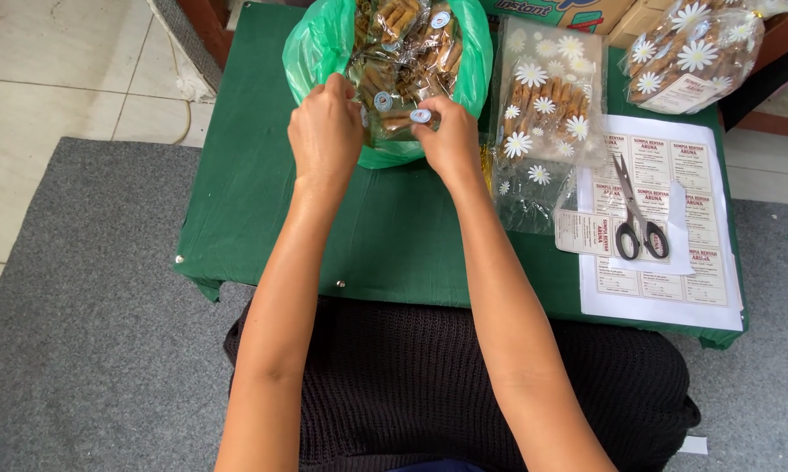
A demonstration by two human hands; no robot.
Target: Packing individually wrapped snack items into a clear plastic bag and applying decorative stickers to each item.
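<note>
Right now, seen from the head camera, both my hands are at the mouth of the green bag (324, 44) on the low table (263, 210). My left hand (326, 131) is curled shut on the near edge of the green plastic and, it seems, on the corner of a clear snack packet (394, 118); the knuckles face up, so the fingertips themselves are hidden. My right hand (451, 140) is pinched closed on the packet's other end, just beside a small round sticker (421, 115). The packet sits right at the bag's opening, half over the rim, held level between the two hands, which keeps the brown sticks inside from sliding to one end. More packets (411, 35) like it are piled deeper in the bag, each with a round sticker.

The bag stands at the far edge of the table, its mouth tipped toward me, so I can reach in without lifting my arms much.

To my right, just beside the bag, lies a daisy-printed packet (542, 114) flat on the cloth, with what looks like empty ones under it. Another daisy packet (691, 57), full and labelled, rests at the far right corner, well apart from my hands. Near it, a label sheet (673, 288) lies flat with scissors (634, 214) on top, blades shut, weighing the paper down. Cardboard boxes (577, 13) stand behind.
</note>
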